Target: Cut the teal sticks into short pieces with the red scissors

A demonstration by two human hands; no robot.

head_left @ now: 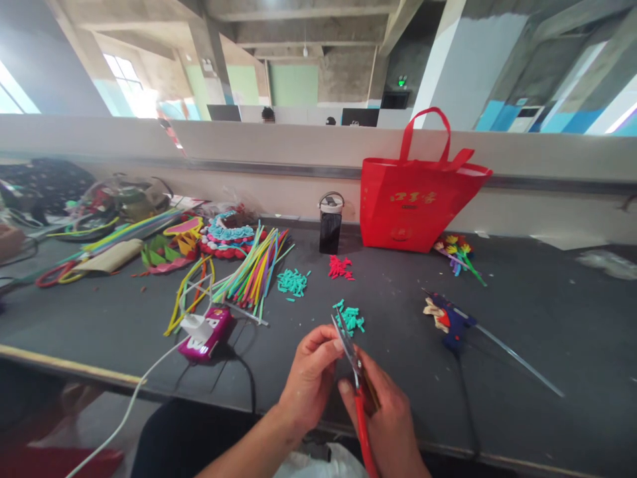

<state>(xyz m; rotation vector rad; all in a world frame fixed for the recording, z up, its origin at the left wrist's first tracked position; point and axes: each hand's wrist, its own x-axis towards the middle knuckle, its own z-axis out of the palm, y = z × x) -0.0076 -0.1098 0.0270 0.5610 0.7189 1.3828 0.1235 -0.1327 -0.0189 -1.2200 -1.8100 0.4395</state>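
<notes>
Red-handled scissors (354,364) are in my right hand (391,415), their blades pointing up and away from me. A thin brownish strip also shows beside the handle, between the fingers of that hand. My left hand (312,375) is closed in a pinch right beside the blades; whatever is between its fingertips is too small to make out. Just beyond the blade tips lies a pile of short teal pieces (352,320). Farther off are a second teal pile (292,283) and a small pile of red pieces (340,267).
Left of the piles lie a bundle of coloured sticks (256,269) and a purple power strip (209,335) with a white plug and cable. A dark bottle (330,229) and a red bag (413,206) stand at the back. A glue gun (452,322) lies right, its cord trailing forward.
</notes>
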